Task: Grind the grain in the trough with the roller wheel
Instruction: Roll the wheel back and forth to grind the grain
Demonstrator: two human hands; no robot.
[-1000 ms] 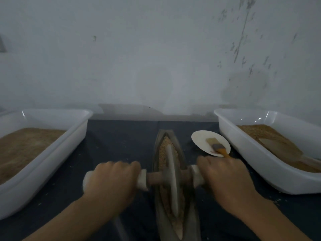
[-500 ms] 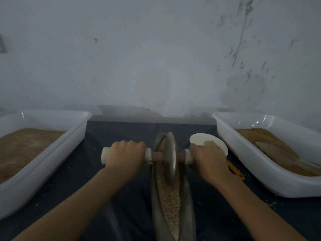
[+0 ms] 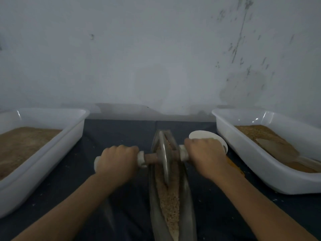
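Fingers [image 3: 121,150] of the left hand [image 3: 116,164] are curled round the left white handle of the roller wheel [image 3: 164,159], and those of the right hand [image 3: 205,157] are wrapped in the same way round the right handle, so that both ends of the axle are gripped. A short brown length of axle is left bare between each fist and the metal disc. The disc is held upright on its edge inside the trough [image 3: 189,206] (a long, narrow, boat-shaped vessel of grey metal), towards its far end, and is seen slightly tilted. The trough is laid lengthwise on the dark desk [image 3: 121,133], running from the near edge of the view away towards the wall [image 3: 156,58]. Its groove is filled with grain [image 3: 169,202], pale brown and coarse, which is exposed along the near part and is met by the rim of the disc.

A white round dish [image 3: 203,134] is partly covered by the right hand, just beside the far end of the trough. To either side a white plastic tub is set: the left tub [image 3: 52,148] is filled with brown material, and the right tub [image 3: 260,159] holds more of the same, with a pale scoop [image 3: 276,148] lying in it. Small specks are scattered over the desk.
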